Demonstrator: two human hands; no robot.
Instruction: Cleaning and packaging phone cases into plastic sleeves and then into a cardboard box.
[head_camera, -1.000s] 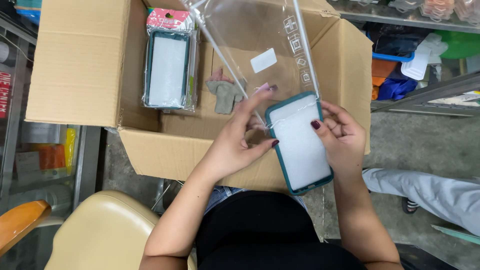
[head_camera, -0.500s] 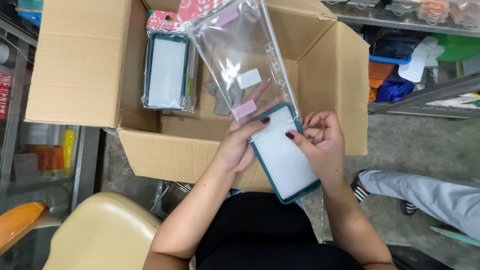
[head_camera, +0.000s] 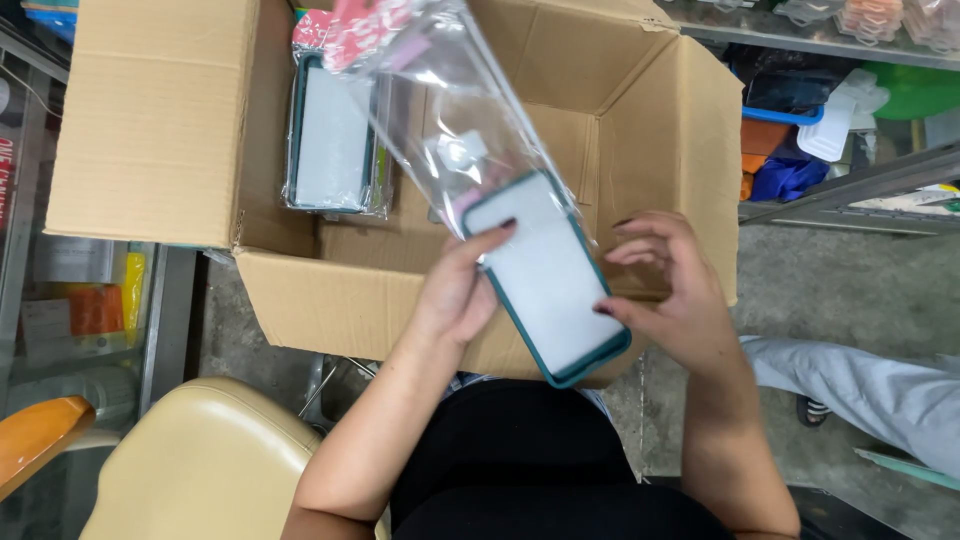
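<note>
Above the open cardboard box (head_camera: 150, 130), we hold a dark green phone case (head_camera: 548, 280) with a white insert, tilted so that its upper end points toward the box interior and its lower end toward our lap. Our left hand (head_camera: 455, 290) grips the left long edge of the case, with the fingers closed against the edge and one fingertip lying on the white face near the upper corner. Our right hand (head_camera: 670, 290) is at the right long edge; its fingers are spread and curled, and one fingertip touches the edge low down, while the others stand slightly clear of it. We cannot tell whether this hand bears any weight of the case.

A clear plastic bag (head_camera: 450, 110) extends from the upper end of the case up and to the left, over the box. The upper end of the case sits at the mouth of this bag; how far it is inserted we cannot tell.

Inside the box, against its left wall, a second bagged case (head_camera: 330, 140) of the same colour stands upright. A cream chair seat (head_camera: 200, 460) lies lower left. A grey-trousered leg (head_camera: 870, 390) of another person shows at right.
</note>
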